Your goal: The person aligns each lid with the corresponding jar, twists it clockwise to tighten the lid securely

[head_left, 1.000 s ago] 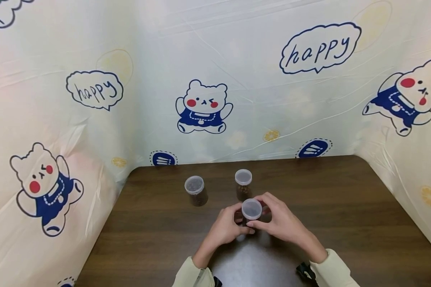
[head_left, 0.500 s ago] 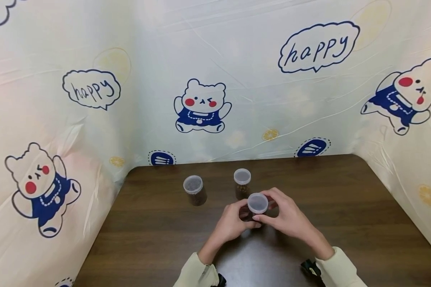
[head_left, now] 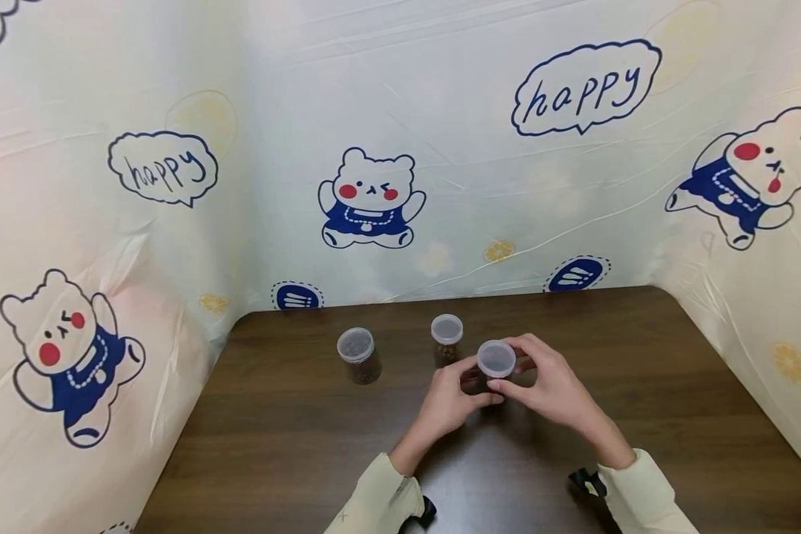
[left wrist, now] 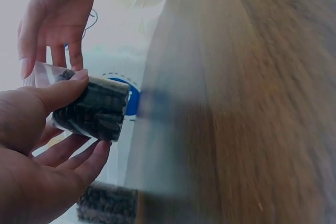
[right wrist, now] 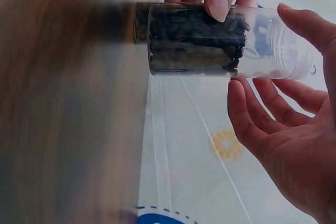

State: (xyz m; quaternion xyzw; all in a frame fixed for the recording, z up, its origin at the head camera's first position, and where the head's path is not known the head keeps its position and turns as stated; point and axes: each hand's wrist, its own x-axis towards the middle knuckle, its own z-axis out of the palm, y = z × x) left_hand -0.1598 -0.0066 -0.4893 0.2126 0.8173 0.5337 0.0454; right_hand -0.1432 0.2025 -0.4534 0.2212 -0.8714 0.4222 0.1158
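Both hands hold a clear plastic jar with a translucent lid, upright just above the table. Dark beans fill much of the jar in the right wrist view. My left hand grips its lower body, thumb on one side and fingers on the other. Higher up, near the lid, my right hand has its thumb and fingers around the jar. Just behind and left stands a slimmer lidded jar with brown contents. Further left is a wider lidded jar with dark contents.
The brown wooden table has rounded far corners. A pale printed curtain with bears and "happy" bubbles hangs behind it and along both sides. Light sleeves with black straps lie over the near part of the table.
Both hands have carried the bean jar to the right and away from me. The other two jars stay where they stand; the head view has shifted slightly.
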